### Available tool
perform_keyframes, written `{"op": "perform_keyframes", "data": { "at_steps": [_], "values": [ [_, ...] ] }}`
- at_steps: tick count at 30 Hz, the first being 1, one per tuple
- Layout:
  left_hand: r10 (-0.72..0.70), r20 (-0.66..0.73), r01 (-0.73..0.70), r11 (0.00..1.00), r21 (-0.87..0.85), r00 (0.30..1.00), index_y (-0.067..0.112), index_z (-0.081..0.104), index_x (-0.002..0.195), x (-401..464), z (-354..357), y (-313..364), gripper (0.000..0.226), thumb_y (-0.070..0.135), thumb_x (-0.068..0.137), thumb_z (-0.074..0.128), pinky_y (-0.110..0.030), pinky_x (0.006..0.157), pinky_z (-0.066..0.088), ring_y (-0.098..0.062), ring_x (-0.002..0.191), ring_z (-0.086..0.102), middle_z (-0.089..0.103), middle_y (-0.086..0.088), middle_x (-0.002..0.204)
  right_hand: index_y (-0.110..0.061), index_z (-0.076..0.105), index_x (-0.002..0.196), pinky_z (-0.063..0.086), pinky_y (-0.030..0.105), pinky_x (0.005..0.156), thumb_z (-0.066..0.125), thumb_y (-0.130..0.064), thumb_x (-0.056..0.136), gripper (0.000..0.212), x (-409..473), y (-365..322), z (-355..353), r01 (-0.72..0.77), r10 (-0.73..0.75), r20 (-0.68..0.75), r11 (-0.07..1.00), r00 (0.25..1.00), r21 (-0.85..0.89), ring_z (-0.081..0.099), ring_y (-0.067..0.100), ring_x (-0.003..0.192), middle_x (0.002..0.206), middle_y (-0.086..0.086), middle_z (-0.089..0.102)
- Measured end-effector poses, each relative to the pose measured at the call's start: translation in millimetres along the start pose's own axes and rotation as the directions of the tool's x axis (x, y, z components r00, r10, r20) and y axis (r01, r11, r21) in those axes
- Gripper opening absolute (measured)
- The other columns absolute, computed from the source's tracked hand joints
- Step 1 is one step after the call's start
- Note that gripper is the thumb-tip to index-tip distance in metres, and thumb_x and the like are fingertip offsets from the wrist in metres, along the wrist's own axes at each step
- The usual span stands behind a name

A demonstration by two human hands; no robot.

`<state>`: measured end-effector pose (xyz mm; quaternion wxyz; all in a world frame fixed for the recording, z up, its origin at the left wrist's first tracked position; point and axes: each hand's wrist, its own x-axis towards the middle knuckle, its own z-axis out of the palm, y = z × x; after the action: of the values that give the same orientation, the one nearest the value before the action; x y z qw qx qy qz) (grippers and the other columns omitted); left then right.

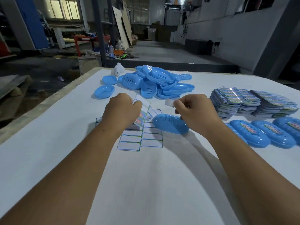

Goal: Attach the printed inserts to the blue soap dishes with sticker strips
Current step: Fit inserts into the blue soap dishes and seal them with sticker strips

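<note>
My left hand [123,109] grips a printed insert [142,114], tilted up off the white table [48,143]. A small white sticker strip [168,102] is pinched in my right hand [194,111], just above an upside-down blue soap dish [170,123] lying between my hands. Sheets of sticker strips [141,137] lie flat under the left hand. A heap of blue soap dishes [154,82] sits at the far middle. Stacks of printed inserts [253,103] stand at the right. Finished dishes with inserts attached [263,135] line the right edge.
Two single blue dishes [104,91] lie left of the heap. A white crumpled object [119,69] sits at the table's far edge. The table's left edge [40,106] runs diagonally; beyond it lies a workshop floor with clutter.
</note>
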<state>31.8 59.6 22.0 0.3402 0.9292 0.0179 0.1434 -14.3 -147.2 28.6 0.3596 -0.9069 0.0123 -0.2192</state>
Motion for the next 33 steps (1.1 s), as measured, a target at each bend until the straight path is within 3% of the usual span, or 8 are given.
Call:
{"op": "perform_keyframes", "data": {
  "at_steps": [3, 6, 9, 11, 14, 20, 28, 33],
  "values": [
    [0.024, -0.002, -0.021, 0.925, 0.379, 1.0, 0.012, 0.061, 0.09, -0.1, -1.5, -6.1, 0.032, 0.044, 0.09, 0.056, -0.033, 0.061, 0.042, -0.027, 0.08, 0.06, 0.064, -0.006, 0.086, -0.01, 0.072, 0.071, 0.056, 0.04, 0.064, 0.061, -0.033, 0.086, 0.029, -1.7, -1.0, 2.5, 0.01, -0.01, -0.011, 1.0, 1.0, 0.0, 0.065, 0.022, 0.066, 0.067, 0.002, 0.07],
    [0.071, -0.069, -0.031, 0.885, 0.464, 0.995, 0.019, 0.065, 0.101, -1.3, -3.6, -3.2, 0.031, 0.048, 0.093, 0.058, -0.033, 0.063, 0.04, -0.023, 0.082, 0.056, 0.063, -0.003, 0.095, -0.012, 0.071, 0.069, 0.053, 0.035, 0.057, 0.063, -0.033, 0.084, 0.028, -2.3, -1.7, 4.0, 0.009, -0.009, -0.028, 1.0, 1.0, 0.006, 0.061, 0.017, 0.067, 0.064, 0.0, 0.069],
    [0.161, -0.141, -0.152, 0.986, 0.073, 0.977, 0.025, 0.067, 0.082, -3.3, -2.7, 5.6, 0.019, 0.043, 0.089, 0.065, -0.027, 0.066, 0.046, -0.013, 0.079, 0.063, 0.068, 0.007, 0.081, -0.012, 0.069, 0.065, 0.046, 0.029, 0.052, 0.063, -0.032, 0.081, 0.026, -3.1, -2.9, 6.3, 0.02, -0.019, -0.052, 1.0, 0.998, 0.024, 0.055, 0.011, 0.055, 0.062, -0.002, 0.067],
    [0.221, -0.055, -0.228, 0.943, -0.243, 0.974, 0.024, 0.067, 0.069, -10.1, 0.3, 15.4, 0.022, 0.039, 0.085, 0.07, -0.016, 0.058, 0.045, 0.001, 0.063, 0.06, 0.065, 0.013, 0.062, -0.014, 0.067, 0.064, 0.043, 0.026, 0.05, 0.063, -0.032, 0.08, 0.024, -3.8, -3.8, 7.3, 0.024, -0.022, -0.066, 0.999, 0.998, 0.041, 0.051, 0.005, 0.051, 0.061, -0.005, 0.065],
    [0.342, 0.066, -0.277, 0.846, -0.456, 0.937, 0.026, 0.072, 0.069, -23.3, 7.5, 26.0, 0.019, 0.037, 0.085, 0.074, -0.014, 0.056, 0.048, 0.001, 0.056, 0.058, 0.067, 0.014, 0.061, -0.015, 0.065, 0.06, 0.037, 0.021, 0.047, 0.067, -0.034, 0.08, 0.027, -4.6, -4.6, 6.9, 0.048, -0.042, -0.073, 0.996, 0.996, 0.072, 0.047, 0.004, 0.047, 0.053, -0.009, 0.061],
    [0.383, 0.094, -0.297, 0.828, -0.475, 0.919, 0.032, 0.072, 0.073, -28.3, 11.9, 28.4, 0.016, 0.032, 0.089, 0.072, -0.04, 0.076, 0.059, -0.013, 0.075, 0.068, 0.072, 0.01, 0.072, -0.016, 0.065, 0.06, 0.036, 0.021, 0.048, 0.071, -0.034, 0.082, 0.029, -4.0, -5.0, 5.9, 0.06, -0.053, -0.065, 0.992, 0.997, 0.113, 0.046, 0.004, 0.046, 0.049, -0.012, 0.057],
    [0.371, 0.142, -0.244, 0.809, -0.534, 0.918, 0.037, 0.072, 0.075, -26.4, 13.3, 26.1, 0.016, 0.028, 0.088, 0.074, -0.025, 0.078, 0.06, -0.006, 0.081, 0.071, 0.075, 0.015, 0.078, -0.016, 0.072, 0.067, 0.047, 0.032, 0.054, 0.068, -0.03, 0.085, 0.024, -5.7, -7.6, 4.4, 0.044, -0.04, -0.026, 0.984, 0.999, 0.174, 0.058, 0.017, 0.055, 0.062, -0.001, 0.069],
    [0.329, 0.101, -0.216, 0.792, -0.572, 0.939, 0.038, 0.077, 0.071, -25.0, 9.0, 25.1, 0.016, 0.04, 0.087, 0.074, -0.014, 0.061, 0.052, -0.006, 0.076, 0.067, 0.074, 0.009, 0.075, -0.023, 0.078, 0.082, 0.044, 0.016, 0.05, 0.067, -0.037, 0.096, 0.022, -7.4, -6.1, 3.4, 0.098, -0.112, 0.052, 0.969, 0.992, 0.226, 0.059, 0.002, 0.053, 0.069, -0.012, 0.073]
  ]
}}
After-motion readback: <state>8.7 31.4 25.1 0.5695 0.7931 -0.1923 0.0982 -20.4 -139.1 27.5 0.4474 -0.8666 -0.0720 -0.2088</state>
